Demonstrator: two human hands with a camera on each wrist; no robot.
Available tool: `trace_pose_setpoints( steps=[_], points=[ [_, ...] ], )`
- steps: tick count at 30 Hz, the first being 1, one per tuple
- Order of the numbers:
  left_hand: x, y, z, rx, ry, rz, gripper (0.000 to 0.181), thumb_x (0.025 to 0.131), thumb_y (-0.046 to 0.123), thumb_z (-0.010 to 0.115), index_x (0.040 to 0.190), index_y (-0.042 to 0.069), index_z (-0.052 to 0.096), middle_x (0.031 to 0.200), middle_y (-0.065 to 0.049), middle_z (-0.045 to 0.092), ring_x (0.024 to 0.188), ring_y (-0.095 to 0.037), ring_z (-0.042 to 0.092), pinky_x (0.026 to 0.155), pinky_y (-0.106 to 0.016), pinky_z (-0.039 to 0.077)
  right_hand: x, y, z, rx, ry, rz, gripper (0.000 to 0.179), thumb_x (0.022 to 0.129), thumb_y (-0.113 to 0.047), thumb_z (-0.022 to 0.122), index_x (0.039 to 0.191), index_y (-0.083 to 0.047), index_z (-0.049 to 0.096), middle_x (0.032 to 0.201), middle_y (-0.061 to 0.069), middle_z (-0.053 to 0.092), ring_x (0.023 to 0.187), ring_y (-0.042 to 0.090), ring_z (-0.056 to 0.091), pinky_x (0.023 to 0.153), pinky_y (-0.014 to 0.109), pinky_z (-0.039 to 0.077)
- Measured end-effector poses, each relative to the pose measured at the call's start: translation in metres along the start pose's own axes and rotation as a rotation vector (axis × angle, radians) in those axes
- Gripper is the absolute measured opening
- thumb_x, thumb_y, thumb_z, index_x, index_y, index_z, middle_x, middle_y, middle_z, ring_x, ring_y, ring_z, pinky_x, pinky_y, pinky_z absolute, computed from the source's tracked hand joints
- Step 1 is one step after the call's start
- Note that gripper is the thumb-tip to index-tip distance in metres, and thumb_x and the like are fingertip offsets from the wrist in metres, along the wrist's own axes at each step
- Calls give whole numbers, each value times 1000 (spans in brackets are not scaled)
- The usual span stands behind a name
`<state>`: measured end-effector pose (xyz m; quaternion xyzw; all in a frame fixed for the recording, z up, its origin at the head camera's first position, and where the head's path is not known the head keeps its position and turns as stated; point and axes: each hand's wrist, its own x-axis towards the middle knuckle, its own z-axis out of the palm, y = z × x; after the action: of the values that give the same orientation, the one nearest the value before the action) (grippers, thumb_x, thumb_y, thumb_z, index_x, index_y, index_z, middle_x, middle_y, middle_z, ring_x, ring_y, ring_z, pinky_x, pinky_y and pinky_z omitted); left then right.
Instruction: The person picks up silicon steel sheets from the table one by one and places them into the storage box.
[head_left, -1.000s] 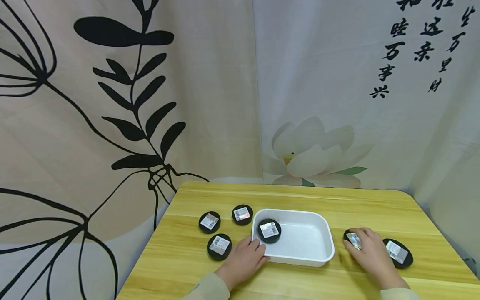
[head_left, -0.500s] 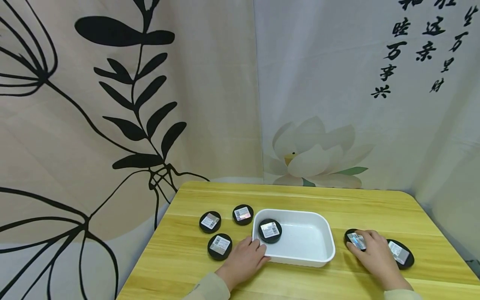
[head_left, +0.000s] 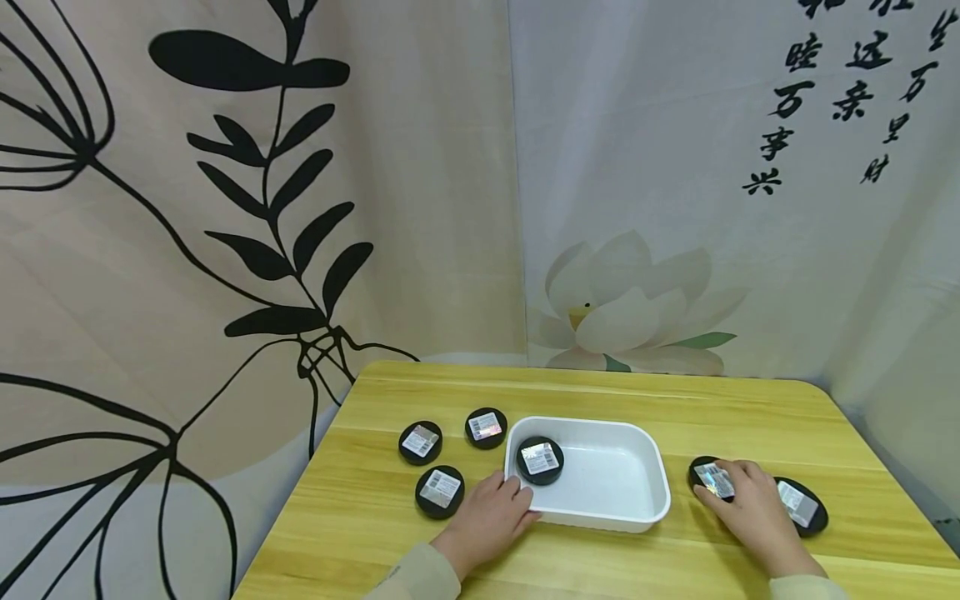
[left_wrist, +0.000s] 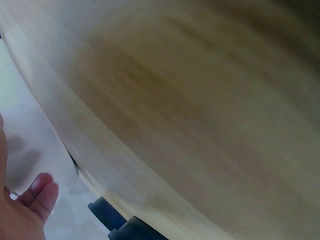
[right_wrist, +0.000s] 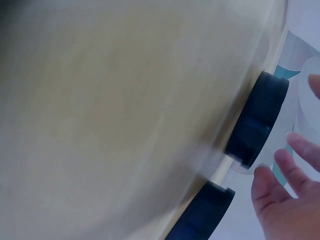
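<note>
My left hand (head_left: 491, 518) holds the near-left corner of a white tray (head_left: 652, 521), fingers over its rim. Inside the tray, towards the left, lies a round black disc-shaped container (head_left: 539, 461) with a pale label. My right hand (head_left: 753, 512) hovers above another black container (head_left: 708, 477). In the right wrist view, the fingers of that hand (right_wrist: 295, 200) are spread and appear apart from the container (right_wrist: 260, 120). A further black container (head_left: 801, 507) lies just right of the right hand, partly covered by it.
Left of the tray lie three more labelled black containers: one in front (head_left: 439, 492), one at far left (head_left: 420, 442) and one near the tray's back corner (head_left: 485, 428). All stand on a wooden table (head_left: 600, 567). A printed curtain (head_left: 420, 167) hangs behind it.
The right hand has shifted very slightly right and nearer, showing more of the container under it. The left hand and the tray stay put.
</note>
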<state>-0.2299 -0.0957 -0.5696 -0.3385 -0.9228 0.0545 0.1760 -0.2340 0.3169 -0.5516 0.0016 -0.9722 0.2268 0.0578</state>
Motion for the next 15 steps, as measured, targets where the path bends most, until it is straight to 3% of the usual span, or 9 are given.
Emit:
trace_pose_setpoints(
  steps=[15],
  points=[
    [0, 0, 1, -24, -48, -21, 35, 106, 54, 38, 100, 25, 57, 91, 7, 53, 83, -14, 45, 72, -27, 42, 4, 6, 5, -15, -21, -2, 86, 90, -56, 69, 137, 13, 47, 134, 43, 41, 119, 63, 41, 97, 76, 36]
  ],
)
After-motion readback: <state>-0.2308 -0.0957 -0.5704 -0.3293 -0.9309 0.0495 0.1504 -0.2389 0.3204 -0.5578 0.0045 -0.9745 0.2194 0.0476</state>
